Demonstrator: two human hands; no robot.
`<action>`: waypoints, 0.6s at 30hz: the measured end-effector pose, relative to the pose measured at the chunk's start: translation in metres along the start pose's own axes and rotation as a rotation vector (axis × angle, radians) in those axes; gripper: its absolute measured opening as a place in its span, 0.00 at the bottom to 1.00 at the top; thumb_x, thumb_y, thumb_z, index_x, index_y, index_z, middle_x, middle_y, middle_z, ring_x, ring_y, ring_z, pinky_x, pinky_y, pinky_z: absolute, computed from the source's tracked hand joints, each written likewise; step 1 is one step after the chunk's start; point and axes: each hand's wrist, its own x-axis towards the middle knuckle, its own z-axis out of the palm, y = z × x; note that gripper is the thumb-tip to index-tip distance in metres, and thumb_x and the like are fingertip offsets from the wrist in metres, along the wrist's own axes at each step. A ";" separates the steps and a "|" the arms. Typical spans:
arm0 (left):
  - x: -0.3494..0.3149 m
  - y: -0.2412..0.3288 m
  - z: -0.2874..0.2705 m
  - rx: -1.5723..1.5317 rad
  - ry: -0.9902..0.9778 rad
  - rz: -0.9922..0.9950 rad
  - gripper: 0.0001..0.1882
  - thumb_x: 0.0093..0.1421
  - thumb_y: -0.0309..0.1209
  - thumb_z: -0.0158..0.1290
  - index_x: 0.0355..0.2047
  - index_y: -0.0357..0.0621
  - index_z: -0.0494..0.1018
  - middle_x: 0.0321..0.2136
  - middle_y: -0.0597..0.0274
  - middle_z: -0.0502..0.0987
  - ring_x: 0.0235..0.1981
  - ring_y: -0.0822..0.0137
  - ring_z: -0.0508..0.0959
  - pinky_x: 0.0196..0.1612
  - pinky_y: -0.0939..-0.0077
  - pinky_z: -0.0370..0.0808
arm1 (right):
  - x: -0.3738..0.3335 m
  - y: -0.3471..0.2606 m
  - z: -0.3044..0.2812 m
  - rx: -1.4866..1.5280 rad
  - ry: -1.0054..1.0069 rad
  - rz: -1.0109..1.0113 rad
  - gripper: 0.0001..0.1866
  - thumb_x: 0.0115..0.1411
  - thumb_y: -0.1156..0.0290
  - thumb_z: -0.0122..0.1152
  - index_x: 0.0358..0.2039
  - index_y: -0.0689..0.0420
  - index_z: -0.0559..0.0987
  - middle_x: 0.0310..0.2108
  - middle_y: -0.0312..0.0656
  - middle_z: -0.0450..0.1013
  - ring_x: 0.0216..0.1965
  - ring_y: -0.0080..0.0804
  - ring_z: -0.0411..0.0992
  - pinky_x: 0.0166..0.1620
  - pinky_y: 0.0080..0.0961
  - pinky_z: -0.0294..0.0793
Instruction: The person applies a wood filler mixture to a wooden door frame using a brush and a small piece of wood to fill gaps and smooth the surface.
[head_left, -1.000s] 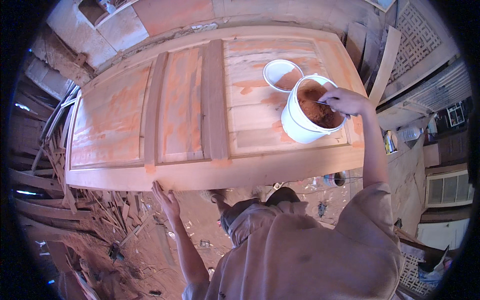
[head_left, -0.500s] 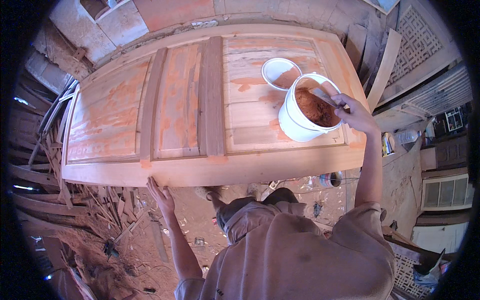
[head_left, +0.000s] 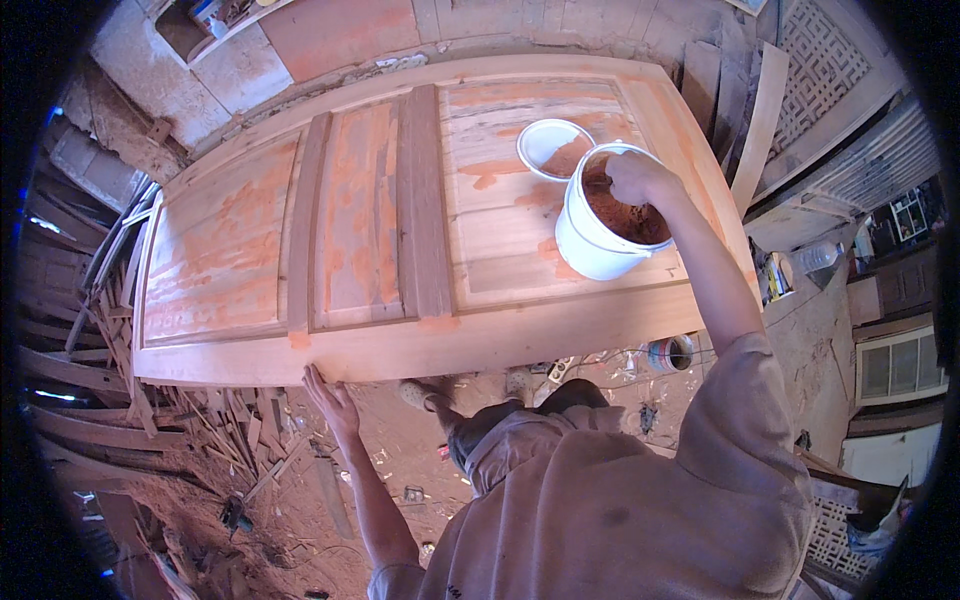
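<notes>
Right of center in the frame, the right hand [head_left: 637,178] has been lowered into the white bucket [head_left: 592,245], whereas half a second earlier it was held at the right rim with a scraper blade in view. The right forearm [head_left: 718,270] is now slanted up and leftward across the wooden door [head_left: 500,340]. The fingers are curled down over the reddish-brown filler [head_left: 624,220]; whether the grip is clamped on the scraper cannot be told, since the blade is hidden. The bucket is stood directly below the grip, just beside the white lid [head_left: 540,143]. At lower left of center, the left hand [head_left: 334,402] is rested, fingers extended, against the door's near edge.
</notes>
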 end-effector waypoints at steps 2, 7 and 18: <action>0.000 0.002 -0.001 0.003 -0.023 -0.029 0.33 0.68 0.41 0.43 0.69 0.42 0.50 0.69 0.43 0.50 0.70 0.39 0.47 0.70 0.45 0.46 | -0.002 0.008 -0.009 -0.045 -0.054 -0.097 0.13 0.51 0.73 0.53 0.33 0.63 0.83 0.33 0.57 0.78 0.36 0.50 0.78 0.41 0.41 0.76; 0.001 0.007 -0.007 0.006 -0.022 -0.043 0.33 0.68 0.40 0.43 0.69 0.41 0.51 0.69 0.43 0.50 0.70 0.39 0.47 0.70 0.46 0.46 | -0.050 0.043 -0.051 0.300 -0.197 -0.160 0.15 0.55 0.70 0.54 0.40 0.62 0.83 0.25 0.49 0.77 0.24 0.37 0.76 0.27 0.32 0.74; -0.002 0.000 0.006 0.043 0.045 -0.001 0.32 0.68 0.41 0.41 0.69 0.41 0.52 0.69 0.43 0.51 0.70 0.39 0.48 0.70 0.45 0.47 | -0.117 0.074 0.014 0.734 0.345 -0.170 0.13 0.63 0.67 0.58 0.44 0.60 0.77 0.27 0.35 0.71 0.29 0.23 0.70 0.31 0.19 0.70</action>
